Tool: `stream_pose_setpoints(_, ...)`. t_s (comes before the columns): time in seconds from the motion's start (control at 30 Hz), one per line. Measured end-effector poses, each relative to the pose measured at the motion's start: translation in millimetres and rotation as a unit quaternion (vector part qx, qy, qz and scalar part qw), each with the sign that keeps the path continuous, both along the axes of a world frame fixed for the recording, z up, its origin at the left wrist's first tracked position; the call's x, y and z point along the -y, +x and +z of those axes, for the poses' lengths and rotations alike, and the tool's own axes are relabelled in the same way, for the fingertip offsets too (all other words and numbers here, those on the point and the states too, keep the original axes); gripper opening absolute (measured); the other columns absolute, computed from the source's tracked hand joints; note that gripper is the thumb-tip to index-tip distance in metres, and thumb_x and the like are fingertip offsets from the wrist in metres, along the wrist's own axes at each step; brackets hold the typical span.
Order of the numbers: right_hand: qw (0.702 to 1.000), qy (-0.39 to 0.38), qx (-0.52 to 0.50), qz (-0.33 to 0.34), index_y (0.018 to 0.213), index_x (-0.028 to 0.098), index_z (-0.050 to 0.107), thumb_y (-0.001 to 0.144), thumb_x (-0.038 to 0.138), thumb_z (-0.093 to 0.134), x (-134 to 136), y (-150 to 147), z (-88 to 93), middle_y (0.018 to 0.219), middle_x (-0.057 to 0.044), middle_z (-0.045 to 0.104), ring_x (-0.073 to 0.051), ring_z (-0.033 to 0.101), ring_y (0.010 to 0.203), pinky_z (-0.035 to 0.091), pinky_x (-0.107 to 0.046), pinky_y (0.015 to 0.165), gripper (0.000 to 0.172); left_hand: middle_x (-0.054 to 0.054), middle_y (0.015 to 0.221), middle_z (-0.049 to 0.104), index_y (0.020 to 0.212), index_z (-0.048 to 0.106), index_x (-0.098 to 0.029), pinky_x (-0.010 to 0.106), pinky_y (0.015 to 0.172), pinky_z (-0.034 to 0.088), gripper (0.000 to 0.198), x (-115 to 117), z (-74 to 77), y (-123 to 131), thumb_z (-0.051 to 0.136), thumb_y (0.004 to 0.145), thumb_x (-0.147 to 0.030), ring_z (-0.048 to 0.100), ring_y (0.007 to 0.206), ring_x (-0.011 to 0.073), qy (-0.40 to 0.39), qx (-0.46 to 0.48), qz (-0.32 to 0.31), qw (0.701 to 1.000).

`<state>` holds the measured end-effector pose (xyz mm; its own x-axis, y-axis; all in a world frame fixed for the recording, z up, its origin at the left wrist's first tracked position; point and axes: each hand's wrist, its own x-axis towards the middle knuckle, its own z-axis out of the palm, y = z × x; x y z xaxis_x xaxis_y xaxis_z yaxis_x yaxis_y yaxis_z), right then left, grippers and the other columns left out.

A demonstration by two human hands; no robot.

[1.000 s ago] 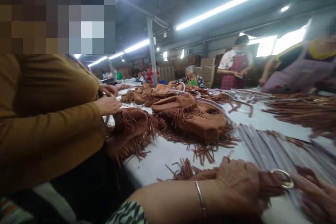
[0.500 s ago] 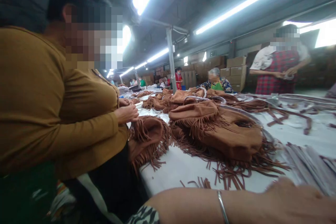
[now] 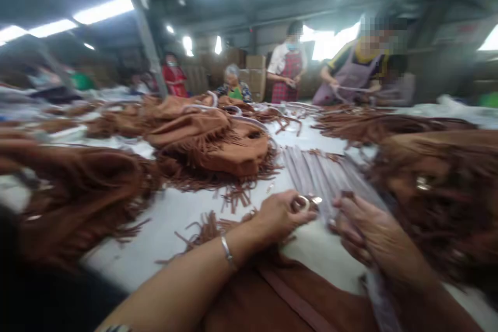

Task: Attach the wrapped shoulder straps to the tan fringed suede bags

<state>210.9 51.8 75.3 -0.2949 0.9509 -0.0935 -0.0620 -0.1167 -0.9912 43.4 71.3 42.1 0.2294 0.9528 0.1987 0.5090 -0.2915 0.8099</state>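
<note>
My left hand (image 3: pixel 283 213), with a silver bangle (image 3: pixel 225 249) at the wrist, is closed on a shiny metal ring (image 3: pixel 303 204) joined to a brown piece. My right hand (image 3: pixel 368 231) is closed round a brown strap (image 3: pixel 379 290) wrapped in clear plastic, which runs down from the fist; the strap's brown end (image 3: pixel 347 194) shows above the fingers. The hands are a short gap apart. Under my forearms lies a brown fringed bag (image 3: pixel 288 290), partly hidden by them. Blur hides the fine detail.
Plastic-wrapped straps (image 3: pixel 311 168) lie in a row beyond my hands. Fringed brown bags (image 3: pixel 241 148) are heaped on the white table (image 3: pixel 128 249), with more bags (image 3: pixel 439 187) at right. Across it, a person in an apron (image 3: pixel 352 75) handles a strap; other people stand or sit nearby.
The view has swung right, and the co-worker in the mustard top has left it. Both my hands now show, holding the ring and the strap; before, only my left arm and blurred hand showed.
</note>
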Motion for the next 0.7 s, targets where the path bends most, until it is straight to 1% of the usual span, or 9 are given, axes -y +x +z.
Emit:
stream_pose_setpoints(0.03, 1.000, 0.009, 0.002, -0.017, 0.087, 0.020, 0.044, 0.073, 0.060, 0.060, 5, 3, 2.1, 0.043, 0.012, 0.031, -0.003, 0.021, 0.028, 0.017, -0.014, 0.028, 0.045, -0.004, 0.064, 0.052, 0.077, 0.057, -0.017, 0.020, 0.053, 0.033, 0.026, -2, -3.1, 0, 0.066, 0.073, -0.042, 0.047, 0.059, 0.0097, 0.004, 0.007, -0.002, 1.000)
stream_pose_setpoints(0.1, 0.999, 0.048, 0.017, -0.018, 0.090, 0.020, 0.046, 0.075, 0.053, 0.062, 4, 0, 2.6, 0.049, 0.011, 0.034, -0.003, 0.026, 0.034, 0.018, -0.013, 0.031, 0.040, -0.005, 0.062, 0.051, 0.076, 0.056, -0.017, 0.021, 0.052, 0.032, 0.027, -3, -7.6, -1, 0.067, 0.072, -0.041, 0.046, 0.057, 0.0095, -0.004, 0.015, -0.011, 1.000)
stream_pose_setpoints(0.17, 0.995, 0.081, 0.062, 0.011, 0.090, 0.018, 0.049, 0.079, 0.047, 0.060, -5, -5, -3.2, 0.053, 0.008, 0.037, -0.003, 0.030, 0.038, 0.019, -0.013, 0.033, 0.033, -0.005, 0.061, 0.050, 0.075, 0.056, -0.016, 0.021, 0.052, 0.032, 0.027, -1, -7.9, -2, 0.067, 0.072, -0.041, 0.045, 0.056, 0.0095, -0.002, 0.011, -0.015, 1.000)
stream_pose_setpoints(0.23, 0.990, 0.083, 0.104, 0.042, 0.088, 0.015, 0.050, 0.083, 0.044, 0.055, -15, -8, -13.9, 0.056, 0.006, 0.040, -0.003, 0.032, 0.040, 0.021, -0.014, 0.035, 0.030, -0.005, 0.060, 0.049, 0.080, 0.057, -0.017, 0.021, 0.052, 0.032, 0.025, 4, -5.6, -3, 0.064, 0.075, -0.040, 0.045, 0.055, 0.0094, 0.000, 0.002, -0.021, 1.000)
stream_pose_setpoints(0.3, 0.989, 0.062, 0.112, 0.071, 0.087, 0.014, 0.050, 0.085, 0.044, 0.052, -21, -5, -26.2, 0.059, 0.006, 0.041, -0.002, 0.032, 0.041, 0.023, -0.014, 0.036, 0.030, -0.006, 0.061, 0.050, 0.088, 0.058, -0.018, 0.021, 0.053, 0.032, 0.023, 7, -4.0, -5, 0.062, 0.077, -0.038, 0.045, 0.055, 0.0093, -0.004, -0.004, -0.042, 0.999)
stream_pose_setpoints(0.37, 0.991, 0.036, 0.091, 0.096, 0.088, 0.015, 0.050, 0.085, 0.045, 0.052, -24, -1, -35.5, 0.062, 0.005, 0.041, -0.002, 0.031, 0.042, 0.023, -0.013, 0.037, 0.031, -0.006, 0.063, 0.050, 0.097, 0.057, -0.019, 0.020, 0.053, 0.033, 0.025, 8, -4.9, -8, 0.062, 0.078, -0.035, 0.045, 0.056, 0.0092, -0.011, 0.005, -0.070, 0.997)
stream_pose_setpoints(0.43, 0.992, 0.011, 0.069, 0.105, 0.090, 0.015, 0.049, 0.083, 0.046, 0.055, -24, 2, -39.8, 0.064, 0.006, 0.039, -0.001, 0.031, 0.042, 0.021, -0.013, 0.036, 0.032, -0.006, 0.064, 0.051, 0.097, 0.056, -0.019, 0.020, 0.052, 0.034, 0.025, 7, -8.4, -10, 0.062, 0.078, -0.035, 0.045, 0.056, 0.0091, -0.016, 0.031, -0.080, 0.996)
stream_pose_setpoints(0.57, 0.995, -0.020, 0.040, 0.092, 0.091, 0.017, 0.048, 0.081, 0.048, 0.058, -23, 6, -36.4, 0.057, 0.007, 0.038, -0.001, 0.029, 0.038, 0.018, -0.012, 0.033, 0.035, -0.004, 0.061, 0.050, 0.084, 0.059, -0.017, 0.020, 0.050, 0.033, 0.024, 4, -16.6, -11, 0.062, 0.078, -0.040, 0.044, 0.054, 0.0091, -0.029, 0.046, -0.058, 0.997)
stream_pose_setpoints(0.7, 0.990, -0.076, 0.013, 0.121, 0.097, 0.018, 0.049, 0.082, 0.050, 0.055, -21, 12, -30.4, 0.046, 0.010, 0.035, -0.002, 0.019, 0.031, 0.015, -0.012, 0.028, 0.035, -0.004, 0.060, 0.052, 0.084, 0.061, -0.017, 0.020, 0.050, 0.033, 0.025, 7, -16.3, -11, 0.063, 0.077, -0.041, 0.045, 0.053, 0.0092, -0.026, 0.037, -0.058, 0.997)
